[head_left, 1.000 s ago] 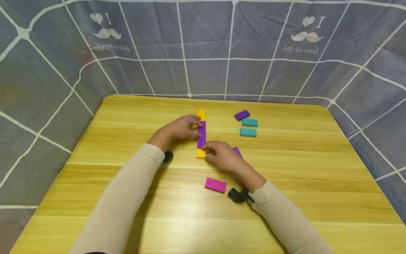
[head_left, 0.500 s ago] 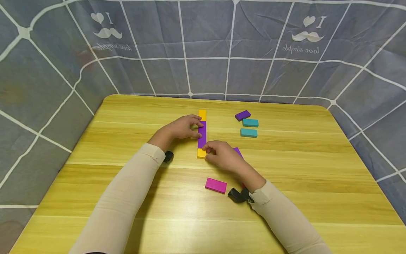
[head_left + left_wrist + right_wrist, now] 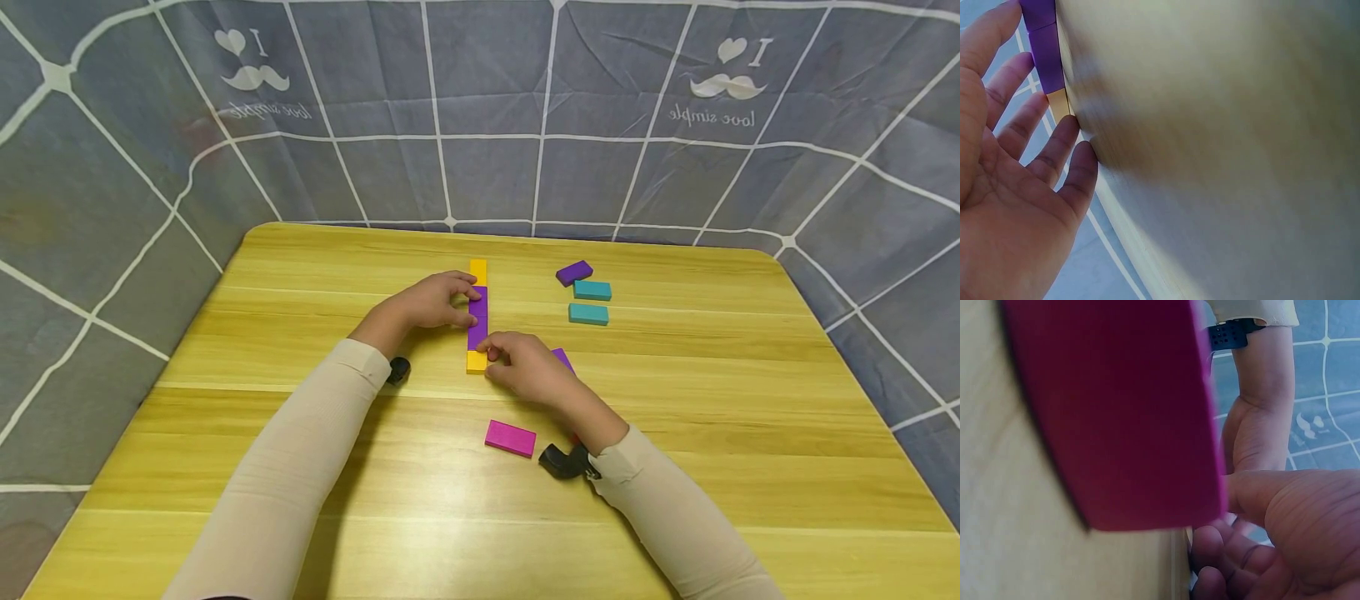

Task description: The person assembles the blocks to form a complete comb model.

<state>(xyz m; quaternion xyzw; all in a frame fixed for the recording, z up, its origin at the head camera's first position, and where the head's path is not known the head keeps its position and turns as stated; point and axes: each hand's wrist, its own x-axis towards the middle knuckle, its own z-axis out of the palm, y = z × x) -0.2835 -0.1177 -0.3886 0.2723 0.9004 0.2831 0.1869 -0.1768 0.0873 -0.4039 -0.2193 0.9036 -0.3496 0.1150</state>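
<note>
Two purple blocks, a farther one (image 3: 477, 300) and a nearer one (image 3: 478, 335), lie end to end between a far yellow block (image 3: 478, 272) and a near yellow block (image 3: 476, 362). My left hand (image 3: 431, 302) touches the row's left side with spread, bent fingers; in the left wrist view the left hand (image 3: 1019, 175) lies beside the purple block (image 3: 1046, 57). My right hand (image 3: 531, 368) touches the near yellow block's right side with loosely bent fingers. The right wrist view shows a pink block (image 3: 1116, 419) partly covering that hand (image 3: 1310, 531).
A pink block (image 3: 511, 438) lies nearer on the wooden table (image 3: 420, 517). At right are a purple block (image 3: 573, 272) and two teal blocks (image 3: 592, 290), (image 3: 588, 314). Another purple block (image 3: 562, 358) and a red piece are partly behind my right hand and wrist.
</note>
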